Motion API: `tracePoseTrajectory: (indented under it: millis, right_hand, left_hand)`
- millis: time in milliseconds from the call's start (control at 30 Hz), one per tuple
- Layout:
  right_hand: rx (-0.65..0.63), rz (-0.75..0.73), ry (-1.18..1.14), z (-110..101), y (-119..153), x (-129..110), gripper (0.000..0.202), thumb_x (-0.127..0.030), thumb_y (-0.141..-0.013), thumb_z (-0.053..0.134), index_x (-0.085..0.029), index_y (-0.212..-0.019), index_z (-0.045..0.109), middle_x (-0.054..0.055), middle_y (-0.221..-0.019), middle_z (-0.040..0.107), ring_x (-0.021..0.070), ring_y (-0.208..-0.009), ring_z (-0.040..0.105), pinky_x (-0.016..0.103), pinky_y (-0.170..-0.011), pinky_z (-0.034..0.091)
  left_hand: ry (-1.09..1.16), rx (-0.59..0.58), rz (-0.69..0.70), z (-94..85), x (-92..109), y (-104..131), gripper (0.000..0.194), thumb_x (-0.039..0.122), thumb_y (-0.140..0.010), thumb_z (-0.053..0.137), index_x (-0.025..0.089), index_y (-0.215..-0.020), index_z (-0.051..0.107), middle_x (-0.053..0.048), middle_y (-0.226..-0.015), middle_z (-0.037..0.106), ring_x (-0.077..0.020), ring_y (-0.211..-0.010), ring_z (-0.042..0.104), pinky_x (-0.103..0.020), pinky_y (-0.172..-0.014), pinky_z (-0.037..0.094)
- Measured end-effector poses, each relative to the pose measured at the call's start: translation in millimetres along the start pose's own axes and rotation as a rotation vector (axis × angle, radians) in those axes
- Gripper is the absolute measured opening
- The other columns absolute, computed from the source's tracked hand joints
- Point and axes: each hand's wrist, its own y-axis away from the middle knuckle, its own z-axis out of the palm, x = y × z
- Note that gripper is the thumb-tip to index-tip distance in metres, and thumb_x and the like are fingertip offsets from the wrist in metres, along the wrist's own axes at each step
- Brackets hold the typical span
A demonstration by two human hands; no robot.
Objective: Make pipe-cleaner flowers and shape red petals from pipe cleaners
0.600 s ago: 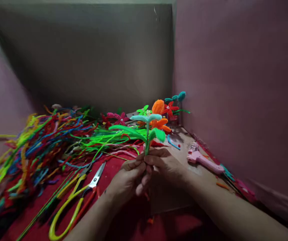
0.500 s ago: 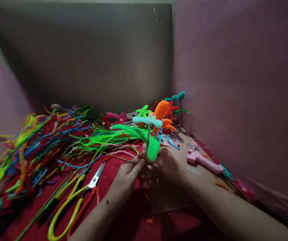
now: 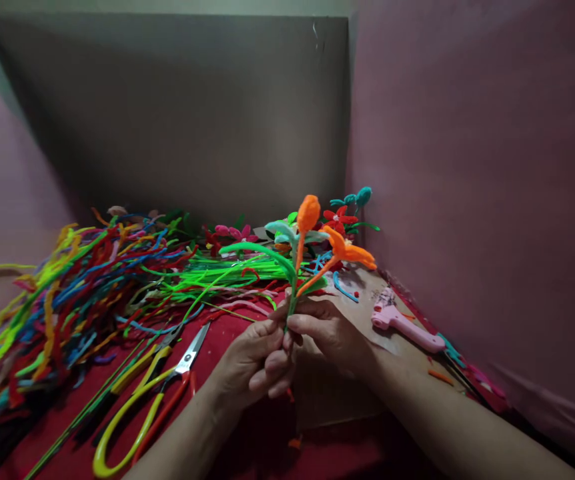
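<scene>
My left hand (image 3: 262, 353) and my right hand (image 3: 330, 333) meet at the middle, both closed around the green stem of a pipe-cleaner flower (image 3: 308, 215). It stands upright, with an orange bud on top, an orange bloom leaning right, pale mint petals and a curved green leaf at the left. My thumbs and fingertips pinch the stem's lower part; its bottom end is hidden among the fingers. Left of my left hand lie scissors (image 3: 186, 362) with yellow and red handles, blades pointing away, beside yellow-handled pliers (image 3: 160, 360).
A heap of multicoloured pipe cleaners (image 3: 82, 293) fills the left, with bright green stems (image 3: 207, 277) next to it. A pink glue gun (image 3: 407, 327) lies on cardboard (image 3: 337, 400) at right. Finished flowers (image 3: 340, 219) stand behind, near the pink wall (image 3: 477, 167).
The flower has been turned in my hands: its orange bloom now points right and the green leaf that faced me has swung behind. My fingers have shifted around the stem.
</scene>
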Motion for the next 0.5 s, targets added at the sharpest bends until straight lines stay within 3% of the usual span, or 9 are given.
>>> tracePoseTrajectory:
  millis: [67,167,233,300,400,500]
  right_hand:
    - [0.055,-0.009,0.059,-0.4,-0.3,-0.2,0.02,-0.022,-0.081,0.052,-0.017,-0.09,0.069,-0.001,-0.065,0.057,0.0105,-0.062,0.05,0.024,-0.061,0.038]
    - [0.119,-0.061,0.168,-2.1,-3.3,5.1,0.019,-0.022,-0.081,0.051,-0.019,-0.083,0.07,-0.001,-0.067,0.057,0.0113,-0.066,0.05,0.024,-0.067,0.039]
    - [0.146,-0.088,0.254,-2.9,-5.9,11.0,0.018,-0.022,-0.081,0.052,-0.019,-0.078,0.069,-0.001,-0.071,0.059,0.0129,-0.074,0.052,0.025,-0.074,0.039]
    - [0.172,-0.076,0.304,-3.3,-7.7,16.3,0.018,-0.023,-0.08,0.052,-0.018,-0.074,0.068,0.0,-0.072,0.058,0.014,-0.077,0.053,0.026,-0.076,0.039]
    - [0.137,-0.056,0.321,-3.3,-7.9,19.0,0.022,-0.028,-0.083,0.049,-0.017,-0.072,0.065,0.0,-0.07,0.057,0.0138,-0.074,0.053,0.026,-0.073,0.04]
    - [0.101,-0.048,0.366,-3.0,-6.5,14.2,0.026,-0.032,-0.084,0.048,-0.016,-0.073,0.065,0.0,-0.068,0.056,0.0138,-0.072,0.052,0.026,-0.071,0.04]
  left_hand:
    - [-0.207,0.089,0.031,0.5,-0.5,-0.1,0.02,0.035,-0.078,0.058,0.015,-0.072,0.058,0.007,-0.042,0.043,-0.003,-0.028,0.03,-0.017,-0.035,0.032]
    - [-0.749,0.352,0.213,0.6,-2.8,-0.1,0.017,0.03,-0.079,0.055,0.017,-0.071,0.06,0.002,-0.05,0.054,-0.009,-0.043,0.049,-0.02,-0.048,0.038]
    - [-1.062,0.508,0.321,-0.2,-5.3,-0.3,0.01,0.026,-0.078,0.055,0.018,-0.074,0.062,0.001,-0.052,0.056,-0.0108,-0.047,0.052,-0.021,-0.051,0.037]
    - [-1.218,0.58,0.352,-1.1,-7.5,-0.9,0.01,0.023,-0.077,0.054,0.02,-0.081,0.063,0.002,-0.052,0.056,-0.0113,-0.045,0.051,-0.022,-0.05,0.035]
    - [-1.117,0.518,0.309,0.1,-7.9,-2.2,0.014,0.025,-0.081,0.049,0.019,-0.08,0.062,0.002,-0.049,0.055,-0.0114,-0.041,0.051,-0.022,-0.047,0.036]
    - [-0.733,0.363,0.193,3.8,-6.3,-3.1,0.019,0.028,-0.083,0.048,0.016,-0.073,0.058,0.001,-0.051,0.057,-0.0098,-0.038,0.051,-0.021,-0.045,0.037]
